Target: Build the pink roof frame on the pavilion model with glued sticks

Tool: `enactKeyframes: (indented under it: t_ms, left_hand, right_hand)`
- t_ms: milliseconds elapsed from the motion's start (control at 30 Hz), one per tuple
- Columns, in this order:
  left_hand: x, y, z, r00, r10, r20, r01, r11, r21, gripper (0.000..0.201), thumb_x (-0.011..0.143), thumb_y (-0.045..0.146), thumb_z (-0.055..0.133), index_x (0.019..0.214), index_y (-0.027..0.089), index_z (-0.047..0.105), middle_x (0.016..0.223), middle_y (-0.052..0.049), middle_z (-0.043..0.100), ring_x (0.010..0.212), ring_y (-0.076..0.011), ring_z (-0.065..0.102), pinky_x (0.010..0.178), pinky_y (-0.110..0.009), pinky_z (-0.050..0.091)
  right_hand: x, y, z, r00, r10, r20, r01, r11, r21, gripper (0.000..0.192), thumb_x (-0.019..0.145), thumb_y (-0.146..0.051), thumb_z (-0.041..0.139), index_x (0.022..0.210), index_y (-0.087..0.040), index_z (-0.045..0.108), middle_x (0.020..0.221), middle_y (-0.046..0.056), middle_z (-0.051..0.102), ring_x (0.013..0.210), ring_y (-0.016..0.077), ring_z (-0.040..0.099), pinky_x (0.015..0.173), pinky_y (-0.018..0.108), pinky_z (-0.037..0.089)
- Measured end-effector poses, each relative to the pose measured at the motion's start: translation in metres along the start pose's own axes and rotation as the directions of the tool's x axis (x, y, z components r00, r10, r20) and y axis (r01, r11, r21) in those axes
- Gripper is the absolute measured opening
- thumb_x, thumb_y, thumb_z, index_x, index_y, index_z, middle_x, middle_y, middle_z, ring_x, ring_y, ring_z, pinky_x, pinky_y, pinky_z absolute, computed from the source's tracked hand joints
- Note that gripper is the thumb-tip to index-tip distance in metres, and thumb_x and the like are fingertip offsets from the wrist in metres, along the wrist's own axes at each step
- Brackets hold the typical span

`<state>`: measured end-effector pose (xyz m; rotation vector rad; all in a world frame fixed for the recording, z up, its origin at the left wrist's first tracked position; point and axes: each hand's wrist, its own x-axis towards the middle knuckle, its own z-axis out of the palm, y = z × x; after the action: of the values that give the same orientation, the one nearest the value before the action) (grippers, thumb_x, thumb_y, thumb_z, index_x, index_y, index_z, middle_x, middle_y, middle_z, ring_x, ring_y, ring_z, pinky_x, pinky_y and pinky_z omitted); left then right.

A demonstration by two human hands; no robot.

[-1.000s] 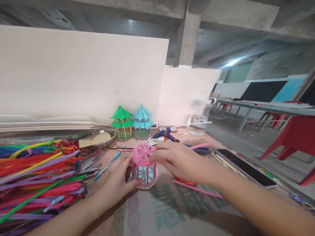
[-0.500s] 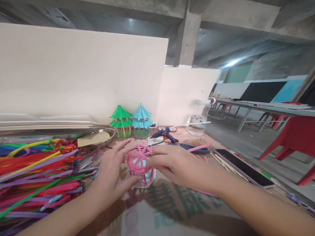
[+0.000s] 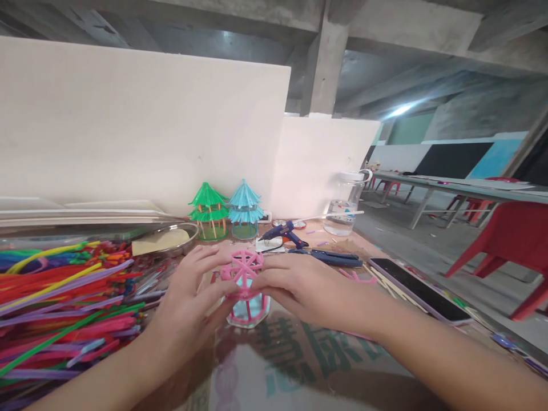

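My left hand [image 3: 188, 297] and right hand [image 3: 299, 288] pinch the pink roof frame [image 3: 242, 274], steadying it over the pavilion base [image 3: 248, 311].

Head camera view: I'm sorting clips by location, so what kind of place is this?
Likely a craft workshop in a bare concrete hall: a pile of pipe cleaners, a glue gun and finished little pavilions crowd the table.

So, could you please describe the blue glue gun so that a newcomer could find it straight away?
Start at the white board standing along the back of the table, then find the green pavilion model and the blue pavilion model at its foot. Just right of them lies the glue gun, the only dark blue tool with an orange tip.
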<state>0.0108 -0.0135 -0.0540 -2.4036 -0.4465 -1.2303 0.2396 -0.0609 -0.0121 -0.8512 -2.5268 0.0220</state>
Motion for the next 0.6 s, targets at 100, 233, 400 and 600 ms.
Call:
enactKeyframes:
  t_ms: [100,233,400,600]
  left_hand:
    - [-0.005,-0.002,0.002,1.000,-0.015,0.000,0.015,1.000,0.016,0.029,0.085,0.006,0.062,0.102,0.030,0.062,0.117,-0.004,0.064,0.118,-0.0233,0.059,0.107,-0.051,0.047]
    - [-0.009,-0.002,0.003,0.998,-0.004,0.055,0.003,1.000,0.023,0.028,0.088,0.008,0.060,0.104,0.031,0.062,0.116,-0.003,0.065,0.119,-0.0231,0.058,0.109,-0.053,0.043]
    - [-0.009,0.000,0.003,0.998,-0.038,0.045,0.038,0.999,0.001,0.020,0.092,0.015,0.057,0.107,0.028,0.060,0.115,-0.005,0.064,0.114,-0.0236,0.061,0.105,-0.051,0.048]
    - [0.001,0.004,0.002,0.997,-0.051,0.055,0.053,0.998,-0.045,0.027,0.093,0.013,0.056,0.115,0.028,0.054,0.123,-0.006,0.061,0.121,-0.0238,0.059,0.099,-0.046,0.054]
  right_hand:
    - [-0.001,-0.002,-0.001,1.000,0.014,0.006,-0.014,0.999,-0.044,0.024,0.097,-0.009,0.050,0.107,-0.017,0.070,0.104,0.007,0.071,0.095,0.0175,0.066,0.081,0.028,0.049]
    - [-0.004,-0.002,-0.006,0.999,-0.009,-0.038,0.000,0.978,-0.210,0.026,0.095,-0.007,0.050,0.106,-0.018,0.071,0.101,0.008,0.071,0.093,0.0183,0.065,0.079,0.029,0.048]
    - [-0.008,0.009,-0.007,0.987,-0.113,-0.116,0.081,0.965,-0.251,0.032,0.097,-0.007,0.045,0.114,-0.020,0.068,0.091,0.007,0.070,0.088,0.0189,0.064,0.078,0.031,0.050]
    - [-0.008,0.011,0.000,0.990,-0.085,-0.116,0.056,0.972,-0.228,0.023,0.095,-0.008,0.053,0.107,-0.017,0.070,0.098,0.007,0.072,0.091,0.0186,0.065,0.079,0.030,0.049]
